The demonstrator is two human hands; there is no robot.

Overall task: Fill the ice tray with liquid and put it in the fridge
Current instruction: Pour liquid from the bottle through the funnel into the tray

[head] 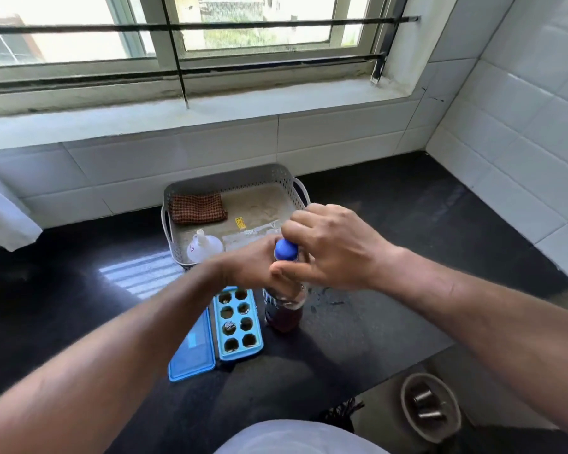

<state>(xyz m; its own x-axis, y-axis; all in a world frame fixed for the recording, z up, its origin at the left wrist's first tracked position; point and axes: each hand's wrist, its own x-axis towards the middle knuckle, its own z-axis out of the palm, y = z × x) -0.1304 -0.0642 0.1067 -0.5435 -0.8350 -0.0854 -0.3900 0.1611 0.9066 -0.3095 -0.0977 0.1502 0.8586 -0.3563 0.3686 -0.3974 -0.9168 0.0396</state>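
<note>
Our right hand (328,247) curls its thumb and fingers round the blue cap (286,250), while our left hand (250,260) grips the bottle (284,314) just below it. The bottle stands upright on the black counter (391,217), with dark reddish liquid low inside. Just left of it lies the ice tray (240,322), its cells dark, with its lid (192,348) alongside. Behind, a grey basket (230,173) holds a checked cloth (198,208) and a white funnel (204,247).

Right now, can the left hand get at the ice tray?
Probably yes: the ice tray lies uncovered right beside the bottle, just under the wrist. But the left hand grips the bottle and must let go first.
</note>
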